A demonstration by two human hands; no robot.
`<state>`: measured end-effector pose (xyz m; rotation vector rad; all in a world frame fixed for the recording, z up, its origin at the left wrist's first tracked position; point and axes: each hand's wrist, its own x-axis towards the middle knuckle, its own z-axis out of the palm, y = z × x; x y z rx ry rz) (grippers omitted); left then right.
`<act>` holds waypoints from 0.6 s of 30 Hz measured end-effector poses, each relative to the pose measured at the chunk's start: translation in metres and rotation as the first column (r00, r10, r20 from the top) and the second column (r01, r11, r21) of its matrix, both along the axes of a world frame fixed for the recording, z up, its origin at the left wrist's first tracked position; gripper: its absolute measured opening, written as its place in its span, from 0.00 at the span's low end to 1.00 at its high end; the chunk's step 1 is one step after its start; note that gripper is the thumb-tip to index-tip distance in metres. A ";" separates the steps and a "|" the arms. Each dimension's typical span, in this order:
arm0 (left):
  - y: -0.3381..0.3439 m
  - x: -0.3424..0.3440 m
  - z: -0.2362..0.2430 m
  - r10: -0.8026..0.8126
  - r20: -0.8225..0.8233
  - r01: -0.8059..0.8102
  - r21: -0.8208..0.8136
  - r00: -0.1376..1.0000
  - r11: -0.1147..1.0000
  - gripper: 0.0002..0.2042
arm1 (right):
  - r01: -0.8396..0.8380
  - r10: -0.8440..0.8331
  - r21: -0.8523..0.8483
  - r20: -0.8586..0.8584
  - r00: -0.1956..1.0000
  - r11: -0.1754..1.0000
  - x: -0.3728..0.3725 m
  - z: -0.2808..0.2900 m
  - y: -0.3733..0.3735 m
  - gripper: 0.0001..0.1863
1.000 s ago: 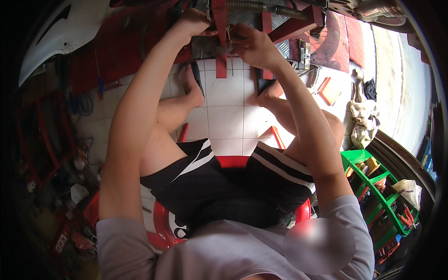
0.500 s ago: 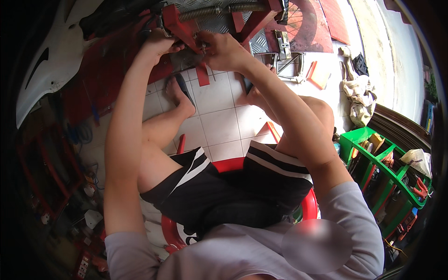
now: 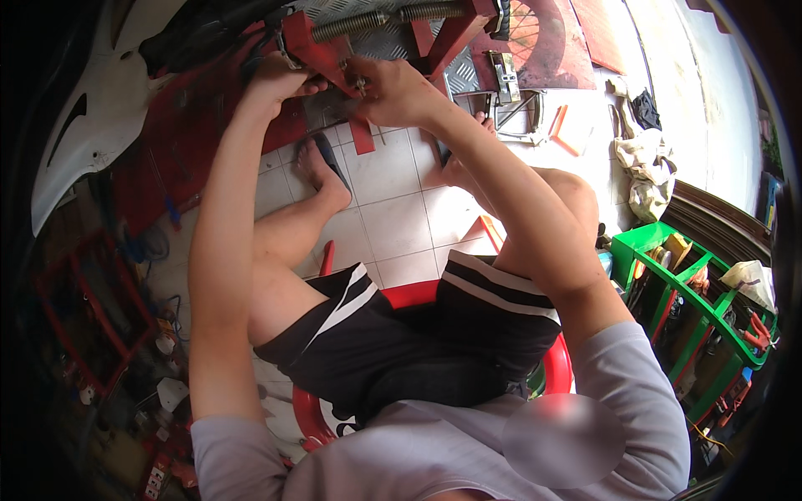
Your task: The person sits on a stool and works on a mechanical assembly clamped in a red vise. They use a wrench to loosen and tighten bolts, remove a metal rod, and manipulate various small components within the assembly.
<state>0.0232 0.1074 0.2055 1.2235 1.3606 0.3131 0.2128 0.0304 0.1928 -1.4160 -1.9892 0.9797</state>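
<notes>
I am seated with both arms raised to a red steel frame [image 3: 311,37] with a threaded rod [image 3: 355,27] at its top. My left hand [image 3: 281,83] is curled at the frame’s left side, beside dark parts; what its fingers hold is hidden. My right hand [image 3: 397,96] has its fingers closed round a small metal fitting [image 3: 361,84] against the red frame, right of my left hand. A red plate [image 3: 362,136] hangs below them. Checker plate [image 3: 459,71] lies behind.
A white curved panel [image 3: 92,150] is at upper left, a dim red rack [image 3: 83,309] at left. A red chair [image 3: 558,371] is under me. Metal parts [image 3: 505,77], an orange piece [image 3: 568,129], cloth bags [image 3: 647,167] and a green tool rack [image 3: 685,280] are at right, on or near the tiled floor [image 3: 384,225].
Since a second ago the view has shifted, putting frame and hands lower and further left in the picture. Over the last half second both hands stay nearly still at the frame.
</notes>
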 end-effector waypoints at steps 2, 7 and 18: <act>0.002 0.002 -0.001 -0.016 -0.018 0.016 0.018 1.000 1.000 0.07 | 0.008 -0.007 -0.024 0.014 1.000 1.000 0.002 0.000 -0.001 0.24; 0.003 0.000 -0.002 -0.035 -0.033 0.035 -0.013 0.999 0.999 0.07 | 0.007 -0.007 -0.002 0.030 1.000 1.000 0.001 0.003 -0.001 0.26; 0.002 0.003 0.012 -0.001 -0.076 0.003 0.028 0.997 1.000 0.06 | 0.017 -0.017 -0.022 -0.014 1.000 1.000 0.005 0.002 0.002 0.24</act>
